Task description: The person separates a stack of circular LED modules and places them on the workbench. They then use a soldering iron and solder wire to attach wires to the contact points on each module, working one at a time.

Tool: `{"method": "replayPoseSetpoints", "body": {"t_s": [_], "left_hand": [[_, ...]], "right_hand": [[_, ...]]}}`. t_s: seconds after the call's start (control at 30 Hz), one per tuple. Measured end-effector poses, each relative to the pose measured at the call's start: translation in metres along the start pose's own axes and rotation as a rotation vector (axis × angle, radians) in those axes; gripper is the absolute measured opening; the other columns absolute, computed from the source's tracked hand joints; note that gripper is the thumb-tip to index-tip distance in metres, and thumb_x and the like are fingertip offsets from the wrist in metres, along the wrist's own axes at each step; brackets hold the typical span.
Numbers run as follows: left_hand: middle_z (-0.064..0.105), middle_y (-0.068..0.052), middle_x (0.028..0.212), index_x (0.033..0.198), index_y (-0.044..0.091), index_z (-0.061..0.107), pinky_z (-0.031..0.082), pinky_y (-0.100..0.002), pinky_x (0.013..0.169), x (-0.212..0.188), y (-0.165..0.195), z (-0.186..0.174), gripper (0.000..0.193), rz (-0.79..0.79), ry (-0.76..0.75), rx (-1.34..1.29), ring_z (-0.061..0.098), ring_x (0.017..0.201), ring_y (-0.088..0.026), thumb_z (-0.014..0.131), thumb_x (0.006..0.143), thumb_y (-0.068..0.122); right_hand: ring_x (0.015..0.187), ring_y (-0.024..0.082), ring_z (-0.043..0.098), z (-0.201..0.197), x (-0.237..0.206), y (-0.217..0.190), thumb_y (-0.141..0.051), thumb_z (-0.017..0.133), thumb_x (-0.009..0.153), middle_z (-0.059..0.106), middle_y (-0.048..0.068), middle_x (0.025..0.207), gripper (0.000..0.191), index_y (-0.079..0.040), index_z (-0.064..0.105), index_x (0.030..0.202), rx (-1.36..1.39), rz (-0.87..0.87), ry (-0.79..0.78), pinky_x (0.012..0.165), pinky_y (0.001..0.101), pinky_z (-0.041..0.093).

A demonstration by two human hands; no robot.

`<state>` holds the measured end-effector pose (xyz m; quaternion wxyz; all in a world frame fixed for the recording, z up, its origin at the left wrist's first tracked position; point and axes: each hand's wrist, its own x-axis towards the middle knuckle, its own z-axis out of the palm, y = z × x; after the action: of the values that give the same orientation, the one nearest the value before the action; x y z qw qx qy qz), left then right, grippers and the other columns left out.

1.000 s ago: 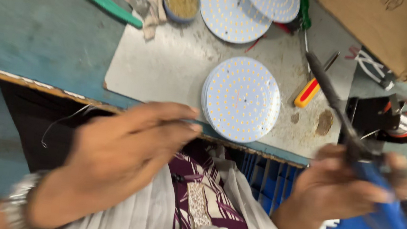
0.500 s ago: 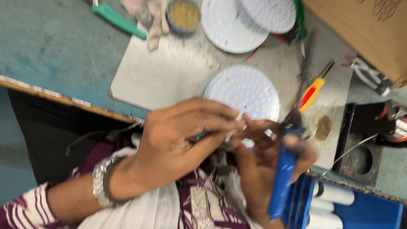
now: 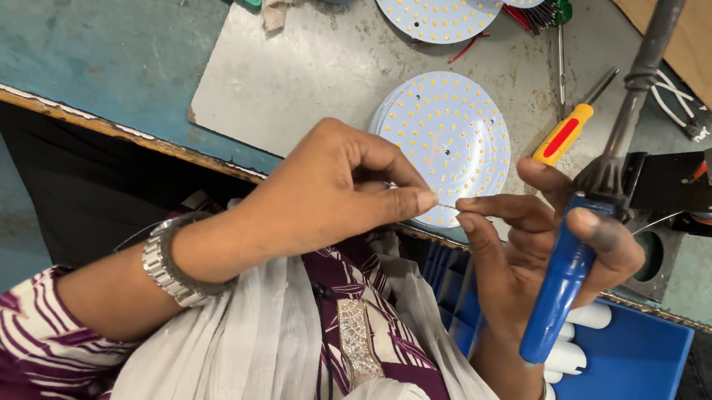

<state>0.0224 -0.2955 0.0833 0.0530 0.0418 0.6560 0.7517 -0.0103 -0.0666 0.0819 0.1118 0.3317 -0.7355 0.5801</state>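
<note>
**Pinched wire end between two hands, LED disc just beyond at twelve o'clock**

Pinching with thumb and forefinger, left hand point(image 3: 331, 185) closed on something too thin to make out clearly, probably a fine wire end point(image 3: 447, 202), at the point where both hands meet. Right hand point(image 3: 543, 244) doing double duty: forefinger stretched toward nine o'clock to meet the left fingertips, remaining fingers and thumb wrapped around the blue handle of a soldering iron point(image 3: 585, 213). Iron's long axis running from about six o'clock at the handle end up to twelve, dark shaft rising past the top edge of view, tip out of sight.

Round white LED disc point(image 3: 449, 139) lying flat on a grey metal sheet point(image 3: 299, 73) on the bench point(image 3: 69, 16), directly at twelve o'clock from the pinch and just beyond the fingertips, its near edge partly hidden behind them. Both hands roughly equally near the disc; left fingertips overlapping its rim at seven o'clock, right forefinger at its six. Whether either finger actually touches the disc: cannot tell.

Around it: yellow-and-red screwdriver point(image 3: 567, 129) at three o'clock of the disc, two more LED discs point(image 3: 431, 3) at twelve, blue tray point(image 3: 635, 375) below the bench edge.
</note>
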Motion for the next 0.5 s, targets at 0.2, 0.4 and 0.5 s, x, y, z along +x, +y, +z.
{"method": "replayPoseSetpoints", "body": {"t_s": [0.2, 0.4, 0.5], "left_hand": [[0.075, -0.004, 0.074, 0.087, 0.005, 0.079, 0.056, -0.027, 0.062, -0.01, 0.0, -0.009, 0.016, 0.159, 0.073, 0.308, 0.07, 0.064, -0.012, 0.076, 0.084, 0.02], [0.069, -0.006, 0.067, 0.081, 0.006, 0.078, 0.047, -0.032, 0.05, -0.019, 0.013, -0.019, 0.013, 0.256, 0.187, 0.508, 0.065, 0.054, -0.021, 0.078, 0.078, 0.019], [0.064, -0.005, 0.065, 0.08, 0.006, 0.077, 0.044, -0.034, 0.047, -0.017, 0.008, -0.019, 0.012, 0.277, 0.341, 0.531, 0.06, 0.05, -0.019, 0.08, 0.076, 0.017]], "right_hand": [[0.123, 0.033, 0.065, -0.003, -0.018, 0.016, 0.019, 0.076, 0.083, 0.049, 0.019, 0.132, 0.078, -0.018, 0.035, 0.137, 0.028, -0.013, -0.016, 0.08, 0.0389, 0.067], [0.099, 0.029, 0.076, -0.021, -0.02, 0.022, 0.016, 0.072, 0.09, 0.061, 0.029, 0.133, 0.066, -0.016, 0.04, 0.137, 0.076, 0.089, 0.024, 0.083, 0.0375, 0.067], [0.099, 0.03, 0.074, -0.044, -0.012, 0.027, 0.006, 0.068, 0.1, 0.062, 0.029, 0.133, 0.057, -0.014, 0.037, 0.143, -0.072, 0.057, 0.129, 0.086, 0.0392, 0.065]]}}
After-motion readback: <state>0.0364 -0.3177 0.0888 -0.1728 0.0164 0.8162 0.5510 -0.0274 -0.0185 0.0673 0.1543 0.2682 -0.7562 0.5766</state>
